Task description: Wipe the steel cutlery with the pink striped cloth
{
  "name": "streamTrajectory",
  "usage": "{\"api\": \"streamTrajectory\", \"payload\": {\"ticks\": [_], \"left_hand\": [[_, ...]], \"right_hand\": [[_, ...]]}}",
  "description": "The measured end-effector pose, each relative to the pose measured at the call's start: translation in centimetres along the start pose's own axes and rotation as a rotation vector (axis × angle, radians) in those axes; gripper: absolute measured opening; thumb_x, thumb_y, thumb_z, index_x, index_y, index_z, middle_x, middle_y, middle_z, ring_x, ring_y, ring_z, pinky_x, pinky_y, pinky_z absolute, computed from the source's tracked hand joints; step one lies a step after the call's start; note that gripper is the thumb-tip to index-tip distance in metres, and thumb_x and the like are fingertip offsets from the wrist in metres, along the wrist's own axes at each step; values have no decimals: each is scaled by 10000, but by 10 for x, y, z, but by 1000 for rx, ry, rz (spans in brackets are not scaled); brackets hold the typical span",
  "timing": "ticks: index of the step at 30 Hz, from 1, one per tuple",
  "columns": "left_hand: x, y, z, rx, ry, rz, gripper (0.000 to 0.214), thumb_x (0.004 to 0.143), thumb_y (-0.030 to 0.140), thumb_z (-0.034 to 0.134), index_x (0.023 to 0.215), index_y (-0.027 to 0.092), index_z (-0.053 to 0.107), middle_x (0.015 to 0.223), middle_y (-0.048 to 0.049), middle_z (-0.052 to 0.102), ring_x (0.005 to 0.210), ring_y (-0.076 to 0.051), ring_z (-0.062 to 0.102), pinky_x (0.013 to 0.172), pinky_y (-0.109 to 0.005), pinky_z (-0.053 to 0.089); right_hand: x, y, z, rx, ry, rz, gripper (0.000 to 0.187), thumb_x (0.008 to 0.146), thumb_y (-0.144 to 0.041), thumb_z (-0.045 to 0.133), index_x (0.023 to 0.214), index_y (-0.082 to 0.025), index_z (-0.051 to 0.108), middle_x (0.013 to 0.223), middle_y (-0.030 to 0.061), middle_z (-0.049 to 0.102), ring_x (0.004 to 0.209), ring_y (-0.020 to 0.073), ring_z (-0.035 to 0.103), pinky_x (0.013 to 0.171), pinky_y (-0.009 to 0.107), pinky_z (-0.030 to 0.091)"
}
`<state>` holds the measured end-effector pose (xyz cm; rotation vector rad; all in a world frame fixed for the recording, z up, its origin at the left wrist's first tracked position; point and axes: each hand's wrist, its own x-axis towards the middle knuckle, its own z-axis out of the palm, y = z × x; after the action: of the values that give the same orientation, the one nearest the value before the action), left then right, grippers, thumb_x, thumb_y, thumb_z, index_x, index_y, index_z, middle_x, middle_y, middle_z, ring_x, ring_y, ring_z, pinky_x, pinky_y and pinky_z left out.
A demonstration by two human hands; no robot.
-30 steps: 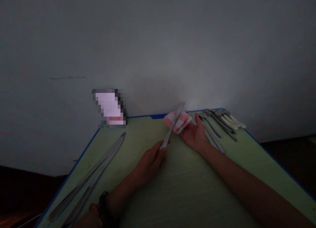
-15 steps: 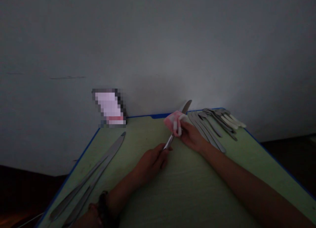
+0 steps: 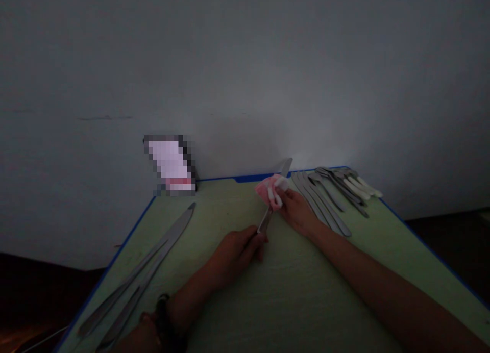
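My left hand (image 3: 245, 245) is closed around the handle of a table knife (image 3: 265, 221), which slants up and away to the right. In my right hand (image 3: 295, 208) a pink and white cloth (image 3: 268, 190) is bunched around the middle of that knife. The blade's rounded tip sticks out beyond the cloth, close to the wall. Fingers and cloth hide the part of the knife between handle and tip. On the left of the table lie two more table knives (image 3: 168, 236), side by side and partly touching, their handles near my left forearm.
Right of my right hand, several long pieces of cutlery (image 3: 323, 205) lie in a row, beside spoons (image 3: 328, 190) and white-handled pieces (image 3: 360, 187). A phone-like device (image 3: 170, 161), blurred out, leans on the wall (image 3: 245, 77) at the back left. The green table (image 3: 214, 205) has a blue edge.
The knife has turned slightly in my hands, and its tip has shifted a little left and lower. My left hand has moved slightly right; both hands keep their hold.
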<state>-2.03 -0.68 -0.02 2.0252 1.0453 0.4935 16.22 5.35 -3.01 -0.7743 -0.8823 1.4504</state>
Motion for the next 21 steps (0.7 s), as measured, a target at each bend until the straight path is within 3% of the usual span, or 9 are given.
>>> {"api": "streamTrajectory", "payload": {"ticks": [3, 6, 13, 21], "left_hand": [[2, 0, 1, -16, 55, -43, 330, 933, 298, 333, 717, 171, 548, 566, 45, 552, 511, -87, 510, 548, -190, 384], [3, 0, 1, -42, 85, -73, 335, 928, 307, 342, 699, 172, 545, 539, 49, 532, 484, -87, 493, 522, -188, 377], [3, -9, 2, -78, 116, -93, 369, 916, 378, 376, 662, 172, 546, 532, 47, 539, 475, -84, 492, 516, -189, 372], [3, -3, 1, -56, 114, -106, 374, 893, 424, 408, 661, 164, 543, 543, 38, 534, 492, -91, 477, 504, -195, 355]], "right_hand": [[-7, -4, 6, -261, -7, -31, 268, 714, -414, 652, 796, -159, 635, 732, 0, 623, 655, 101, 523, 654, 242, 406], [-14, -4, 16, -383, -3, -32, 279, 706, -411, 646, 810, -153, 628, 740, 7, 634, 651, 109, 537, 643, 251, 404], [-31, 2, 38, -394, 3, -45, 295, 686, -396, 653, 858, -160, 607, 758, 11, 641, 678, 134, 567, 648, 271, 431], [-29, 2, 32, -322, -87, -19, 289, 646, -374, 698, 832, -169, 617, 782, 19, 656, 700, 139, 579, 674, 280, 445]]}}
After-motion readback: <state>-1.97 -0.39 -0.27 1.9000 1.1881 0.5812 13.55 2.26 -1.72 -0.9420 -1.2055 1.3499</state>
